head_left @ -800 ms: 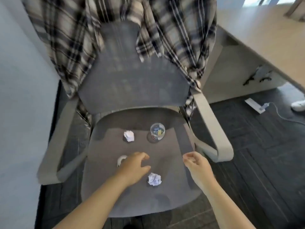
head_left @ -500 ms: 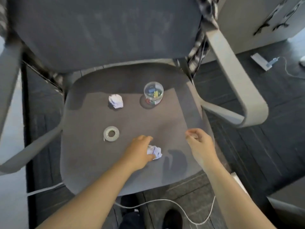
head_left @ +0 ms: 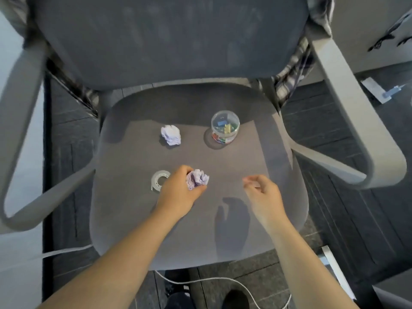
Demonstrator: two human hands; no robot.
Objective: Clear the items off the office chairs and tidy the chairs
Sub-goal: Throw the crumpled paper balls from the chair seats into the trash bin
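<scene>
A grey office chair fills the head view, its seat (head_left: 245, 152) facing me. My left hand (head_left: 178, 192) grips a crumpled ball of paper (head_left: 197, 178) just above the middle of the seat. A second crumpled paper ball (head_left: 170, 134) lies further back on the left. A clear round tub of coloured clips (head_left: 225, 130) stands at the back right. A roll of clear tape (head_left: 158, 180) lies flat, partly hidden by my left hand. My right hand (head_left: 263, 195) hovers over the right side of the seat, fingers loosely curled, holding nothing.
A plaid shirt (head_left: 289, 79) hangs behind the backrest. Grey armrests (head_left: 347, 117) flank the seat on both sides. A white cable (head_left: 211, 281) runs across the dark floor in front of the chair. A pale desk panel (head_left: 365, 30) stands at the right.
My left hand closed on the near paper ball and lifted it off the seat. The tape roll is partly covered again. The view has come closer to the seat.
</scene>
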